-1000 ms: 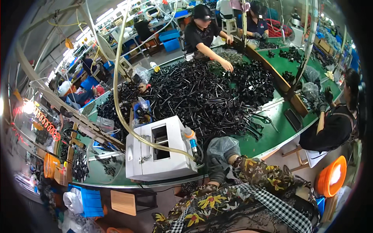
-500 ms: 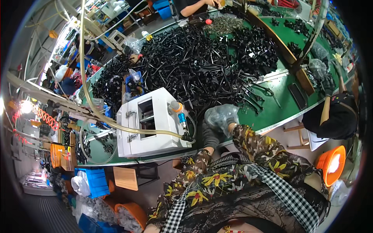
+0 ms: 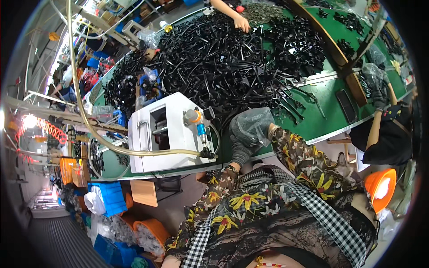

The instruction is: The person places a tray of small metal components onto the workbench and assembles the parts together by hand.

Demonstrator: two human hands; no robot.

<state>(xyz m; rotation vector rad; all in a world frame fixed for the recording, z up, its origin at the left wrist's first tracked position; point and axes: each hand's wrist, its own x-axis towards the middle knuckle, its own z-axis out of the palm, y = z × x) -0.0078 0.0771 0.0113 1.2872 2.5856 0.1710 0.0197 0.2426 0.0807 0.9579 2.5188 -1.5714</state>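
Note:
A crumpled clear plastic bag point(image 3: 257, 119) is held up between my two hands at the near edge of the green table. My left hand point(image 3: 241, 149), in a grey knit glove, is closed on the bag's left side, its fingers partly under the film. From the other side my right hand point(image 3: 271, 130) grips the bag; the plastic covers most of it and its fingers barely show. Whether anything lies inside the bag, I cannot make out. Just beyond my hands spreads a big heap of black metal rods and brackets point(image 3: 214, 71).
Left of my hands stands a white box-shaped machine point(image 3: 167, 134) with a hose point(image 3: 134, 152). A black phone-like slab point(image 3: 346, 106) lies at the right, by a wooden divider point(image 3: 355, 87). A co-worker's bare hand point(image 3: 241, 23) reaches into the heap; another person's gloved hand point(image 3: 380, 96) works at the right.
A co-worker's hand has reached from the far side into the heap. My hands and the bag have shifted slightly, and the view has tilted a little. The right-hand person's hands moved up slightly.

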